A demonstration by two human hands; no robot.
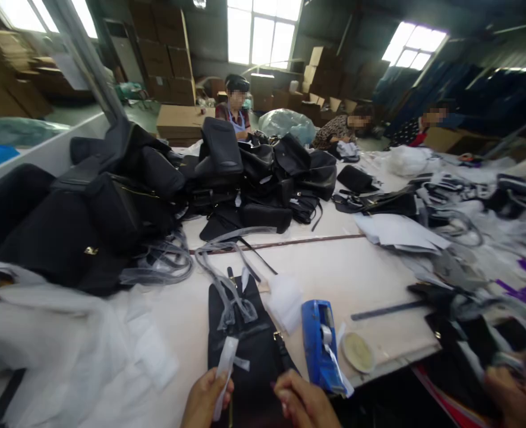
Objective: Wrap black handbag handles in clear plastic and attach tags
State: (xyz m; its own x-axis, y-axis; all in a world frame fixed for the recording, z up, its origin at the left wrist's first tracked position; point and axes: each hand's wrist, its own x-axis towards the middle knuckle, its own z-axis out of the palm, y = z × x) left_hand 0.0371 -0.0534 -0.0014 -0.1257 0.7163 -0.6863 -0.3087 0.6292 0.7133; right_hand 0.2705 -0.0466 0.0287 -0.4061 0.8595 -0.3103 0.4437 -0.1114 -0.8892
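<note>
A black bag (245,356) lies on the table in front of me, with clear plastic-wrapped straps (233,306) looped over its far end. My left hand (207,395) is closed around a whitish translucent strip (227,362), held upright over the bag's left side. At the bag's lower right, my right hand (305,401) has its fingers curled together, close to a black side strap with a gold buckle (279,337). What those fingers pinch, if anything, is hidden. Just right of the bag stands a blue tape dispenser (318,351) with a strip hanging off its near end.
Black bags (227,172) are heaped across the back and left. White wrapping sheets (124,345) spread at the left. Beside the dispenser lie a yellowish tape roll (357,352) and a dark ruler-like strip (387,310). Another person's hand (507,386) works at lower right; several people sit beyond.
</note>
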